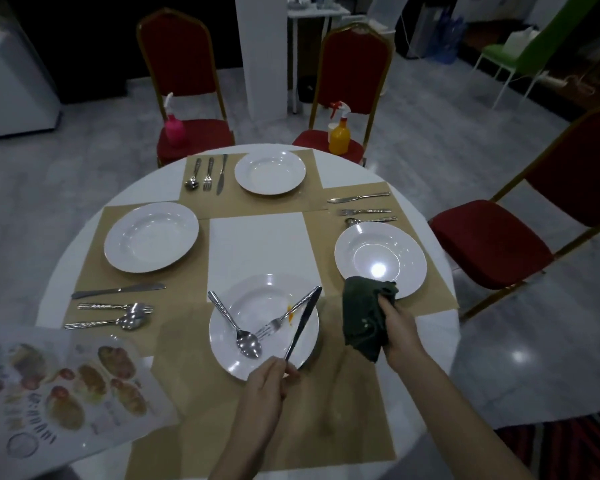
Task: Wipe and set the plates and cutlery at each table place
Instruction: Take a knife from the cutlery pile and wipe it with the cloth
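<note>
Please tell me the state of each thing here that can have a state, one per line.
Near white plate: soiled, orange smear, spoon and fork lying in it.
Steel knife: lifted, pinched by left hand.
Dark green cloth: crumpled, gripped by right hand.
Three other white plates: set, look clean.
Orange spray bottle: upright on chair.

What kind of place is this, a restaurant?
Probably a banquet or restaurant dining room, perhaps a training setup. A round table is laid with plates and cutlery on paper mats, red banquet chairs stand around it, and a picture menu lies at the near edge.
</note>
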Demonstrator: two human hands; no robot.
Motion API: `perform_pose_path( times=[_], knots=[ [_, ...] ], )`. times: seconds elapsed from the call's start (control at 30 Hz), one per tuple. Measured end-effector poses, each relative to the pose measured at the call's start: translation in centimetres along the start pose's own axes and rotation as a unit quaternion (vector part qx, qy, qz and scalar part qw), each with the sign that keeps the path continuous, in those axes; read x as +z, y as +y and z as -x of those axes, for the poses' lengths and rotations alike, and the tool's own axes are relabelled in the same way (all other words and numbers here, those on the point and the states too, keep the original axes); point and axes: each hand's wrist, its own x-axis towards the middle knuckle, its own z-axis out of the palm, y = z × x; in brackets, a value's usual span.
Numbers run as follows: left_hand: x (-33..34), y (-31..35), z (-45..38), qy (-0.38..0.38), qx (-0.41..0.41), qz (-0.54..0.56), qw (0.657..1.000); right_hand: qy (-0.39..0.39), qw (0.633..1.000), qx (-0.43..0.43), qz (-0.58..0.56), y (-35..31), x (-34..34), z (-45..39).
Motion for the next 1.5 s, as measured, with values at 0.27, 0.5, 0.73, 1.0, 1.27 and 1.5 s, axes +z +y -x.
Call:
perform_pose_path(
  times=[0.27,0.5,0.73,1.0,1.27,1.5],
  knots=[
    [5.5,-0.9,-2.8,0.025,0.068,-0.081,0.994,-0.202,0.973,0.067,0.090,3.6,0.3,5.0],
    [7.8,-0.8,-1.9,0.031,0.079,-0.124,0.989,-0.117,0.988,0.096,0.005,2.2,1.8,3.0],
    [7.5,0.2,-0.6,0.036,0.078,-0.100,0.991,-0.064,0.994,0.080,0.031,-0.5,3.2,-2.1],
    [5.8,-0.4,0.0,0.152,0.090,-0.040,0.984,-0.119,0.987,0.039,0.106,-1.6,-0.8,-3.2],
    [8.5,-1.7,-1.3,0.110,0.121,-0.167,0.972,-0.217,0.966,0.098,0.105,4.2,0.1,2.3],
    [9.0,-2.2,-0.6,0.083,0.100,-0.134,0.982,-0.095,0.988,0.115,0.029,2.8,1.7,0.7]
  ],
)
